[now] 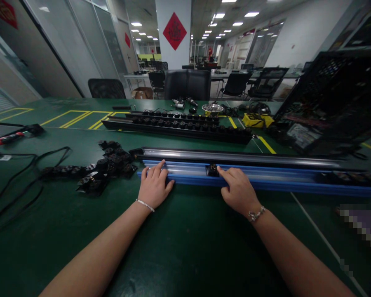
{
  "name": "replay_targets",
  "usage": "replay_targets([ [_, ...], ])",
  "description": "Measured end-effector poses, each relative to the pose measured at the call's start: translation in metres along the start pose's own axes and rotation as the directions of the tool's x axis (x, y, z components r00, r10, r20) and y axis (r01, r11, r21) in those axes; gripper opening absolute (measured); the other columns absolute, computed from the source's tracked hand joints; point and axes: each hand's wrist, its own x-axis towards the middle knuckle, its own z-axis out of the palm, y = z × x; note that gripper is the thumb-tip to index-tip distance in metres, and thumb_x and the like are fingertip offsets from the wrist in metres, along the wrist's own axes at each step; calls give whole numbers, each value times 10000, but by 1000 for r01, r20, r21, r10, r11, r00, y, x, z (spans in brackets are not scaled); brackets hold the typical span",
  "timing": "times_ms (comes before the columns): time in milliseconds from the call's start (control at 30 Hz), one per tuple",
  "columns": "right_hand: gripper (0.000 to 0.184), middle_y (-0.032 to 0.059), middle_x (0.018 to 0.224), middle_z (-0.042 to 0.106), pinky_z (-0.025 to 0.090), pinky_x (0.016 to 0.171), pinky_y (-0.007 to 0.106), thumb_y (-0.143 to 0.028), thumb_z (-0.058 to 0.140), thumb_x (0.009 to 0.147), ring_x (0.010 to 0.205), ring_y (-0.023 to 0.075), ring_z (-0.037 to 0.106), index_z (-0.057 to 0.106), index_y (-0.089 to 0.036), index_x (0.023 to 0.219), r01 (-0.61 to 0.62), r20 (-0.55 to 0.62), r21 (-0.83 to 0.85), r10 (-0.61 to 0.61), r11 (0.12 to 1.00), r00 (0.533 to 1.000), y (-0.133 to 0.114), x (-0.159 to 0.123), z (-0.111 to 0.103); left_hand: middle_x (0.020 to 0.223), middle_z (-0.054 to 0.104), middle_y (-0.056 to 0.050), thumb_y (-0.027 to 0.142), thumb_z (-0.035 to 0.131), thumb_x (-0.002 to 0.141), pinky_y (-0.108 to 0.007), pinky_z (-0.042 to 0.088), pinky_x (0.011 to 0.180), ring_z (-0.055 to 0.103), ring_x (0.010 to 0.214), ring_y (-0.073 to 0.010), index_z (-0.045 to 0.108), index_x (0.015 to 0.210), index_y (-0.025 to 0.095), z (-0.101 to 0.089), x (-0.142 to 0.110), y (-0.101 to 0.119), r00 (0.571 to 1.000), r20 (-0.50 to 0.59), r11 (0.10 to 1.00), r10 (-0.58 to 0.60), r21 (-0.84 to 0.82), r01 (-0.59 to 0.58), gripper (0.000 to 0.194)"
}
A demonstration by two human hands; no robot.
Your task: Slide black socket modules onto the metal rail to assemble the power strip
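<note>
At one green table [185, 247], lays the left hand [155, 184], spread and released, on one blue channel [281, 186], centre; with the unclenched right hand [238, 189], touches one black module [212, 170] inside, mid-frame. Faces two part-filled black rails [173, 130] beyond, then one white pillar [173, 57], top centre, beside ceiling lights [252, 14].

At the top centre I see a red diamond-shaped paper sign [174, 31] with dark lettering on a white square pillar [174, 61], and below it a black padded chair [187, 84]. A brown cardboard box [142, 93] shows left of that chair. Right of centre I make out a round silver metal bowl [212, 109] and, farther right, a bright yellow container [258, 121]. A large black open-sided case [323, 97] fills my upper right; a red-and-black tool [8, 138] lies at the left edge.
</note>
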Motion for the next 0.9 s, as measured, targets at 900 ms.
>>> replay_targets([
  [900, 615, 118, 1022, 554, 387, 848, 341, -97, 445, 683, 911, 210, 464, 486, -107, 1297, 53, 246, 10, -54, 999, 968, -37, 30, -4, 1413, 437, -109, 372, 540, 780, -506, 275, 1031, 483, 1172, -294, 559, 1040, 219, 2, -1, 0, 1000, -10, 1000, 2, 2, -2, 302],
])
